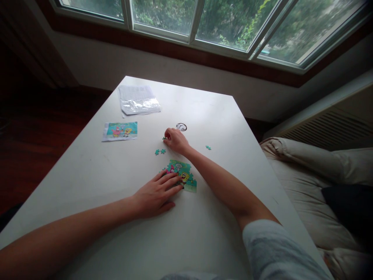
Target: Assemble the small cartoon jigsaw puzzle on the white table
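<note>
Partly built cartoon jigsaw (183, 175) on white table (87, 182), both hands engaged.
Lays left hand (155, 196) flat, fingers spread, over the jigsaw's near-left edge; pinches right hand (175, 140) fingertips together on a loose teal piece (164, 138) lying on the tabletop just beyond the jigsaw. Also lists two teal pieces (159, 151) between the hands, a single piece (208, 147) right of the forearm, a reference picture (120, 130) and a clear plastic bag (139, 100) farther left.

No text was legible anywhere. The paper sheet (136, 97) nr the far-left corner of the table (210, 241) had faint print rows, too small & blurred to read. The pic card (120, 130) by the left edge & the puzzle (186, 177) mid-table showed cartoon figs only.
</note>
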A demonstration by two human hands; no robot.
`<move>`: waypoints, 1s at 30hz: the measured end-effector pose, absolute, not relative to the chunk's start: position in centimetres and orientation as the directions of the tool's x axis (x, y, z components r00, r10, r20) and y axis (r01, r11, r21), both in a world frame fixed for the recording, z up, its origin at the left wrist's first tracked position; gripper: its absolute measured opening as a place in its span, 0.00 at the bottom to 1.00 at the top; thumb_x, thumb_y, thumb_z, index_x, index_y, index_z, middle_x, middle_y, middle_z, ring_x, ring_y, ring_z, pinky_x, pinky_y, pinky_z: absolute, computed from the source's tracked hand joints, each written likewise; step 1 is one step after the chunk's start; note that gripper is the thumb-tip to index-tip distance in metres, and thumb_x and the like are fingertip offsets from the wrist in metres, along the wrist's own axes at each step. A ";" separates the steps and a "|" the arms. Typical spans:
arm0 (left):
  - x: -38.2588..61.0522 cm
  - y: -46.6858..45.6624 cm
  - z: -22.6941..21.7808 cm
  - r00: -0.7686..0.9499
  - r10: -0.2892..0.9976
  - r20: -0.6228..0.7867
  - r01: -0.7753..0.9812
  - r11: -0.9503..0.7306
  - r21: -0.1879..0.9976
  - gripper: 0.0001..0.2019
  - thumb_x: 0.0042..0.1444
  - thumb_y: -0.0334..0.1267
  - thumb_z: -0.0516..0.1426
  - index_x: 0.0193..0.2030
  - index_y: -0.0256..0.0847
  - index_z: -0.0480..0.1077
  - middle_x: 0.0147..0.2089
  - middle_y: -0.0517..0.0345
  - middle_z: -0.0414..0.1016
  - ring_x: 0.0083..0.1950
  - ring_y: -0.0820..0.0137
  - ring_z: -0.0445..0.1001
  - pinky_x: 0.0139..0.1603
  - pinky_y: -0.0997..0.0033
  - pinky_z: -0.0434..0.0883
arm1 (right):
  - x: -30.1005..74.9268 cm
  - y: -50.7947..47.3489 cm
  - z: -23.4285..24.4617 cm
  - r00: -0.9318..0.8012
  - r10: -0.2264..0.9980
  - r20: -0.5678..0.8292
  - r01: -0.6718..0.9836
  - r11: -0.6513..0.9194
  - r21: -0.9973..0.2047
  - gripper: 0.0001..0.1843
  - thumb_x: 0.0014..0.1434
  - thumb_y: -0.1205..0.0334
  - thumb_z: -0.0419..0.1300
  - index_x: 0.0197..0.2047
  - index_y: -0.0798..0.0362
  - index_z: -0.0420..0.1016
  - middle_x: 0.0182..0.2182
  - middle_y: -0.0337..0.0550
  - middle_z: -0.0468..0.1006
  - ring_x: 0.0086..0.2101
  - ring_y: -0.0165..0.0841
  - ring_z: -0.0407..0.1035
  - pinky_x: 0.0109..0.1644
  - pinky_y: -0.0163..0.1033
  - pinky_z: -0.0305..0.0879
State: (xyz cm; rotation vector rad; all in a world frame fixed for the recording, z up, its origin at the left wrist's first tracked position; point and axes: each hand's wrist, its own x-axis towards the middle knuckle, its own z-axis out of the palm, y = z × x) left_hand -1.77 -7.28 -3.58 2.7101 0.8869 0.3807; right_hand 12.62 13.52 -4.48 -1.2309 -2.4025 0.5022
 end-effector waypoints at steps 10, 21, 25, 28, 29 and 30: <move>-1.8 -7.3 -3.6 0.777 0.608 0.162 0.540 -0.777 0.324 0.27 0.67 0.46 0.54 0.71 0.42 0.60 0.75 0.46 0.57 0.76 0.53 0.54 0.76 0.46 0.49 | 15.4 11.7 -4.2 -0.593 0.785 0.177 0.365 0.458 -0.810 0.09 0.59 0.61 0.61 0.43 0.54 0.76 0.33 0.39 0.78 0.31 0.27 0.65 0.39 0.34 0.60; -1.8 -7.2 -3.5 0.778 0.608 0.158 0.541 -0.776 0.324 0.28 0.67 0.46 0.54 0.71 0.41 0.60 0.74 0.46 0.57 0.76 0.53 0.54 0.77 0.46 0.49 | 17.4 10.0 -3.7 -0.659 0.742 0.124 0.258 0.378 -0.889 0.13 0.60 0.56 0.63 0.43 0.55 0.80 0.32 0.40 0.76 0.30 0.28 0.64 0.37 0.34 0.62; -1.8 -7.2 -3.5 0.780 0.605 0.159 0.537 -0.779 0.325 0.27 0.67 0.46 0.55 0.70 0.41 0.60 0.74 0.45 0.58 0.75 0.53 0.54 0.77 0.46 0.48 | 17.6 10.1 -4.4 -0.667 0.739 0.091 0.186 0.284 -0.941 0.14 0.60 0.54 0.64 0.43 0.55 0.78 0.32 0.41 0.76 0.32 0.29 0.67 0.39 0.35 0.64; -1.8 -7.2 -3.5 0.780 0.603 0.166 0.534 -0.780 0.326 0.27 0.67 0.46 0.54 0.70 0.41 0.60 0.74 0.45 0.58 0.75 0.53 0.54 0.76 0.46 0.49 | 17.8 10.3 -4.9 -0.646 0.757 0.100 0.123 0.233 -0.965 0.15 0.59 0.53 0.65 0.44 0.56 0.77 0.35 0.43 0.78 0.34 0.30 0.69 0.41 0.36 0.66; -1.8 -7.2 -3.6 0.780 0.603 0.164 0.534 -0.780 0.327 0.27 0.67 0.46 0.54 0.70 0.41 0.60 0.74 0.45 0.58 0.76 0.53 0.54 0.76 0.46 0.49 | 18.0 10.4 -5.0 -0.637 0.764 0.104 0.109 0.223 -0.969 0.16 0.59 0.53 0.65 0.44 0.56 0.77 0.35 0.43 0.78 0.35 0.30 0.70 0.41 0.36 0.66; -1.8 -7.2 -3.6 0.781 0.603 0.162 0.534 -0.779 0.328 0.27 0.67 0.46 0.54 0.70 0.41 0.60 0.74 0.45 0.58 0.76 0.53 0.53 0.76 0.46 0.49 | 18.1 10.4 -5.0 -0.628 0.771 0.107 0.099 0.215 -0.972 0.16 0.59 0.53 0.65 0.45 0.55 0.77 0.36 0.44 0.78 0.35 0.30 0.70 0.41 0.36 0.66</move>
